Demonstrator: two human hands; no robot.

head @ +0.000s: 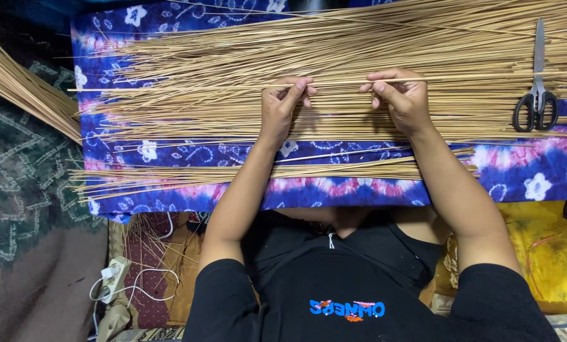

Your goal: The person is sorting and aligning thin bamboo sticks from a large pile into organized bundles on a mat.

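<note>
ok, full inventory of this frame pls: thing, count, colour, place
thin sticks: a big spread, too many to count, tan, across the cloth's upper half
smaller stick bundle: one loose bunch, tan, on the cloth's near edge
side bundle: one, tan, far left, off the cloth
single stick: one, tan, held level between both hands
cloth: one, blue and pink with white flowers, under the sticks
scissors: one pair, black handles, closed, right end on the sticks
power strip: one, whitish, white cable plugged in, bottom left
yellow sheet: one, bottom right
left hand: fingers pinching the single stick
right hand: fingers pinching the same stick
</note>
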